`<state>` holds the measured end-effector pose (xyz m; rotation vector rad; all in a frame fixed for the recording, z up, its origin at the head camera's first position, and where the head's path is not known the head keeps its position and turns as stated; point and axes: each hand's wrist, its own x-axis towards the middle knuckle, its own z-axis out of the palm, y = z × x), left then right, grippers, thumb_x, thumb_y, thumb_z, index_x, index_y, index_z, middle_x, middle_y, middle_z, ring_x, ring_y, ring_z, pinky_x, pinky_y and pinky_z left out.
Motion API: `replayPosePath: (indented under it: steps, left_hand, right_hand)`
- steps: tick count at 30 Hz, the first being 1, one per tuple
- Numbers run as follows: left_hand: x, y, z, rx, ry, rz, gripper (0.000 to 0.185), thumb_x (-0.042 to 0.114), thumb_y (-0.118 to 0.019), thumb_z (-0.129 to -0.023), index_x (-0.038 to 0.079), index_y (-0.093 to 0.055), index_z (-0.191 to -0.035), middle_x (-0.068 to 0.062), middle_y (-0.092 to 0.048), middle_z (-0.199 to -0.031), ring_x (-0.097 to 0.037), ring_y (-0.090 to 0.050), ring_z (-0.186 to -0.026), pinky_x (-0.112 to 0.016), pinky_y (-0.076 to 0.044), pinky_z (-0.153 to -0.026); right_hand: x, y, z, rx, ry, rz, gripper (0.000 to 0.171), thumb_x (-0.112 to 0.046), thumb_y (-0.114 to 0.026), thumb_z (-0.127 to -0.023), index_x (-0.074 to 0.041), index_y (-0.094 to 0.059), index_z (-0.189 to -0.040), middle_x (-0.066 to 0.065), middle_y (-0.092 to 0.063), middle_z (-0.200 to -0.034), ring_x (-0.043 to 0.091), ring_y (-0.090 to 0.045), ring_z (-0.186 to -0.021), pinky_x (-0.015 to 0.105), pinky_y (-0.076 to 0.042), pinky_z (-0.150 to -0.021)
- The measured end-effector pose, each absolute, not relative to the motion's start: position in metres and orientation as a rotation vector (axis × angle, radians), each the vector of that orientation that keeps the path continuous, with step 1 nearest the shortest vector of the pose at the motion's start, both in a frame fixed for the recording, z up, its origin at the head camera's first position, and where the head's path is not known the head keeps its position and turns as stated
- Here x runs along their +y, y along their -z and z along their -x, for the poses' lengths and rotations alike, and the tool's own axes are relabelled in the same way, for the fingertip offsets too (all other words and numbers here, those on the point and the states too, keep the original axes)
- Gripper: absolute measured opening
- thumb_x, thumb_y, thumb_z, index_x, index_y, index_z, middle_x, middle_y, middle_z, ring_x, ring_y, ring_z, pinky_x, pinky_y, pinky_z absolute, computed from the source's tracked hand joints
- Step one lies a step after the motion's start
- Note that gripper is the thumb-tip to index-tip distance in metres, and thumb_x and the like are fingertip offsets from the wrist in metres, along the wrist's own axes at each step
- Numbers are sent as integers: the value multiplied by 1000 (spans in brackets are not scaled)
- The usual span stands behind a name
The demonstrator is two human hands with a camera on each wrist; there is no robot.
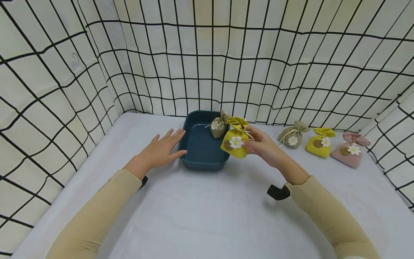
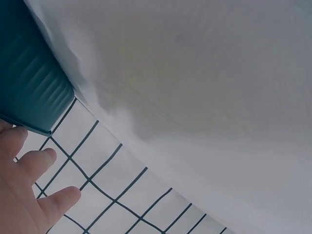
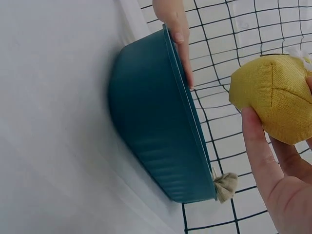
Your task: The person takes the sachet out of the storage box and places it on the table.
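Observation:
A yellow drawstring pouch [image 1: 237,138] with a white flower is pinched between the thumb and fingers of my right hand [image 1: 263,145], held over the right rim of a dark teal bin [image 1: 203,166]. In the right wrist view the same yellow pouch [image 3: 273,95] hangs above rim level. My left hand [image 1: 163,149] lies with fingers spread at the bin's left side, fingertips at the rim; in the left wrist view, the fingers [image 2: 36,163] reach the bin's edge [image 2: 29,127]. Inside the bin, a greenish-brown pouch [image 1: 218,127] leans in the far right corner.
To the right on the white-covered table [image 1: 200,216] stand a greenish-brown pouch [image 1: 294,135], another yellow pouch [image 1: 318,144] and a pink pouch [image 1: 349,153], each with a white flower. Black wire grid panels [image 1: 194,64] line the back and both sides.

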<state>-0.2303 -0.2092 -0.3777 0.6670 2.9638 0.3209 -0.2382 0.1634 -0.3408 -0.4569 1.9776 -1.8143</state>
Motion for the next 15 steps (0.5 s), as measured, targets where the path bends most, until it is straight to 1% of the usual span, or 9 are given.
replayPosePath:
  steps: [4, 6, 10, 12, 15]
  left_hand:
    - [-210, 377, 229, 2959, -330, -674, 83, 56, -49, -105, 11, -16, -166, -8, -13, -171, -39, -11, -155, -72, -11, -116]
    - [-210, 376, 229, 2955, -335, -676, 83, 56, -49, -105, 11, -16, -166, -8, -13, -171, -39, -11, -155, -72, -11, -116]
    - [-210, 377, 230, 2956, -345, -682, 83, 56, -49, -105, 11, -15, -166, -7, -12, -171, -39, -10, -155, -72, -10, -117]
    - [-210, 378, 231, 2956, -352, -686, 83, 57, -48, -105, 11, -15, -166, -7, -12, -171, -39, -10, -155, -72, -10, -117]
    - [-211, 380, 232, 2956, -360, -689, 84, 58, -48, -105, 11, -15, -166, -8, -12, -171, -40, -10, -155, -72, -10, -116]
  right_hand:
    - [173, 341, 236, 1993, 1830, 473, 65, -3, -54, -98, 4, -25, -156, 24, -28, -161, 13, -61, -108, 24, -55, -90]
    - [177, 340, 235, 1988, 1855, 482, 61, -2, -54, -98, 3, -30, -154, 23, -33, -156, 12, -62, -107, 25, -56, -90]
    - [186, 339, 233, 1971, 1917, 496, 51, 1, -54, -96, 0, -41, -145, 17, -42, -144, 13, -63, -104, 25, -56, -88]
    - [190, 339, 231, 1975, 1926, 496, 51, 2, -54, -96, 0, -42, -145, 15, -43, -143, 12, -62, -105, 25, -56, -89]
    - [197, 338, 229, 1996, 1925, 478, 52, 1, -54, -96, 0, -41, -147, 15, -40, -147, 11, -61, -107, 24, -55, -90]
